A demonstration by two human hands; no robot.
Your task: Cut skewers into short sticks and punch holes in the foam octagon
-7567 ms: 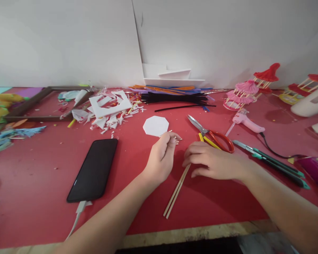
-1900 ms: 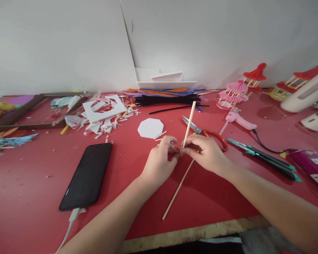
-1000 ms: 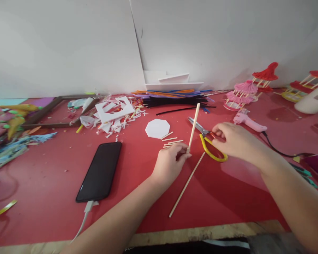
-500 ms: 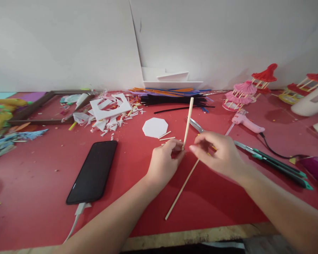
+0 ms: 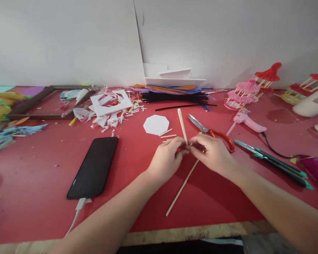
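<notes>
A pale wooden stick (image 5: 182,125) stands nearly upright, its lower end pinched in the fingertips of my left hand (image 5: 166,157). My right hand (image 5: 214,151) is closed at the same low end, its thumb and forefinger meeting the left fingertips. What lies exactly between the fingers is partly hidden. Below the hands, a second long wooden stick (image 5: 181,188) lies slantwise on the red table. Short cut sticks (image 5: 168,136) lie just beyond my left hand, beside a white octagonal piece (image 5: 156,125). Orange-handled scissors (image 5: 202,128) lie open behind my right hand.
On the left lies a black phone (image 5: 94,167) with a white cable. White scraps (image 5: 111,118) and a bundle of black stems (image 5: 175,96) lie at the back. To the right are a pink glue gun (image 5: 250,122), a green-black cutter (image 5: 272,164) and small pink tiered models (image 5: 243,93).
My right hand has moved left and closed in against the left fingertips. The upright stick's top has tipped leftward, and more of the scissors now shows.
</notes>
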